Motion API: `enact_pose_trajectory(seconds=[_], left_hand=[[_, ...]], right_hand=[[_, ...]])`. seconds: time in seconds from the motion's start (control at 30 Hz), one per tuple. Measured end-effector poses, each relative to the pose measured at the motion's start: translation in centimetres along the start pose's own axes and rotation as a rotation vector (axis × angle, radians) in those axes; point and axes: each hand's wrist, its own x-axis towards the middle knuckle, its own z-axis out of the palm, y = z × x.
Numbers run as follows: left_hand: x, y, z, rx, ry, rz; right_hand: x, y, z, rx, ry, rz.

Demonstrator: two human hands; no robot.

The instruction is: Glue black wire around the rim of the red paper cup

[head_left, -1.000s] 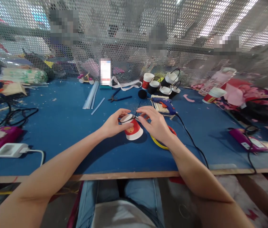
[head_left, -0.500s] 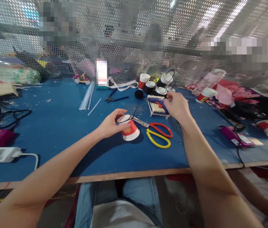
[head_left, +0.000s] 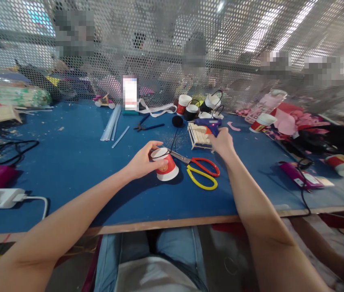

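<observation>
Left grip (head_left: 143, 163) holds the red cup (head_left: 168, 166) mid-frame, right grip (head_left: 225, 144) wraps the blue glue gun (head_left: 205, 121) right of centre: taking up the gun seems in hand, next calling for a steady cup.

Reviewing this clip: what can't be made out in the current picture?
Glue gun, handle: head view, mostly covered by the right hand.
Left hand, some fingers: head view, hidden behind the hand itself and the red paper cup.
Lit screen, content: head view, pixelated.
Purple power strip, far end: head view, cut off by the left edge.
</observation>
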Motion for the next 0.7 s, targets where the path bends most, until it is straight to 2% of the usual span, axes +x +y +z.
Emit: enact_pose_trajectory(seconds=[0.1, 0.17, 0.23, 0.3, 0.43, 0.57, 0.7], left_hand=[[0.0, -0.1, 0.0, -0.039, 0.008, -0.013], [0.1, -0.2, 0.0, -0.066, 0.024, -0.014], [0.3, -0.4, -0.2, -0.087, 0.041, -0.011], [0.3, -0.4, -0.3, -0.099, 0.057, -0.008], [0.5, -0.4, -0.7, -0.096, 0.080, 0.002], [0.7, -0.4, -1.2, -0.048, 0.117, -0.030], [0.9, -0.4, -1.4, -0.019, 0.120, -0.050]], right_hand=[[-0.5, -0.6, -1.0, 0.368, 0.024, -0.037], [-1.6, -1.8, -2.1, 0.626, -0.107, -0.091], [-3.2, -3.3, -3.4, 0.792, -0.308, -0.140], [-5.2, -4.8, -4.5, 0.780, -0.409, -0.206], [-9.0, -6.6, -4.9, 0.773, -0.462, -0.258], [-10.9, -6.2, -4.0, 0.717, -0.530, -0.277], [-11.5, -5.6, -3.6, 0.615, -0.470, -0.265]])
